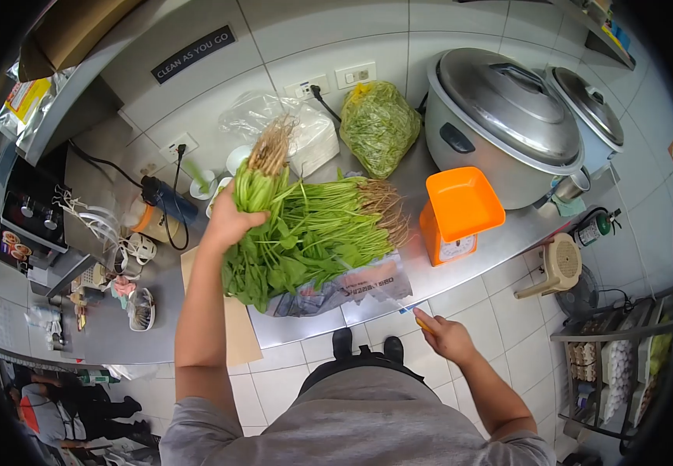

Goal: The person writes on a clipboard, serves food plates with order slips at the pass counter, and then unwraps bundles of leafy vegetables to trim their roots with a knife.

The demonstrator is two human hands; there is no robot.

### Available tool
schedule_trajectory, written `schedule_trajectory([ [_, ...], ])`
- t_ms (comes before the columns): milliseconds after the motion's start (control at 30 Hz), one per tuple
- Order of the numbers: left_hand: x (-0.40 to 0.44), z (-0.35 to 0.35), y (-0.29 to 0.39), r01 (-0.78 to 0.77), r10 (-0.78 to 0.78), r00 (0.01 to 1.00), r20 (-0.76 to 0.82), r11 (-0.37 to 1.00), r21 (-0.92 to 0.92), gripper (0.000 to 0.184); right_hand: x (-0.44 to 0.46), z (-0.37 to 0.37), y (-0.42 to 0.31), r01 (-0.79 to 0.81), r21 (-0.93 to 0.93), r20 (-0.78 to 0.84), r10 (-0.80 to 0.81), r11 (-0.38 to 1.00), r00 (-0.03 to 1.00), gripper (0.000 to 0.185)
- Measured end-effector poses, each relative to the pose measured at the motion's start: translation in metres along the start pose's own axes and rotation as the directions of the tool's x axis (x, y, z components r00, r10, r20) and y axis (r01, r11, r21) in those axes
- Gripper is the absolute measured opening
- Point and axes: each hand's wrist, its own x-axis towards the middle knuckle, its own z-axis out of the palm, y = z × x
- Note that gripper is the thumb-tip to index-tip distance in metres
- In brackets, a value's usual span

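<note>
My left hand (234,220) is closed around a bunch of leafy greens (263,185), whose brown roots point up toward the wall. Just to its right, a large pile of the same greens (317,225) lies on printed paper (364,281), leaves to the left and roots to the right. My right hand (447,339) grips a knife (424,321) by its yellow handle, in front of the counter edge. The thin blade reaches up and left toward the paper and is hard to make out. Under my left forearm lies a cardboard sheet (235,326).
An orange kitchen scale (461,210) stands right of the greens, before a large lidded pot (499,116). Behind are a bag of greens (379,128) and a clear plastic bag (274,113). A beige stool (560,260) stands right. Another person (49,415) is at lower left.
</note>
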Motion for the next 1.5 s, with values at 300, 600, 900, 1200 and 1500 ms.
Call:
schedule_trajectory([
  [300,-0.031,0.005,0.044,-0.069,-0.035,0.957,0.287,0.936,0.344,0.084,0.110,-0.029,0.006,0.170,-0.433,0.111,-0.135,0.885,0.985,0.058],
  [600,-0.069,0.114,-0.005,-0.358,-0.191,0.669,0.718,0.764,0.537,0.070,0.174,-0.021,-0.022,-0.064,-0.147,-0.007,0.064,0.987,0.998,0.060],
  [900,-0.080,0.203,-0.053,-0.209,-0.168,0.858,0.485,0.749,0.629,0.042,0.060,-0.036,-0.048,-0.124,0.245,-0.059,0.142,0.962,0.988,0.061],
  [1200,-0.096,0.211,-0.078,-0.405,0.074,0.873,0.481,0.658,0.635,0.034,0.077,-0.018,-0.034,-0.133,-0.052,-0.104,0.127,0.990,0.987,0.063],
  [1500,-0.144,0.210,-0.083,-0.495,0.132,0.839,0.527,0.589,0.640,0.051,0.225,0.018,-0.008,0.040,-0.469,-0.032,-0.062,0.882,0.998,0.065],
])
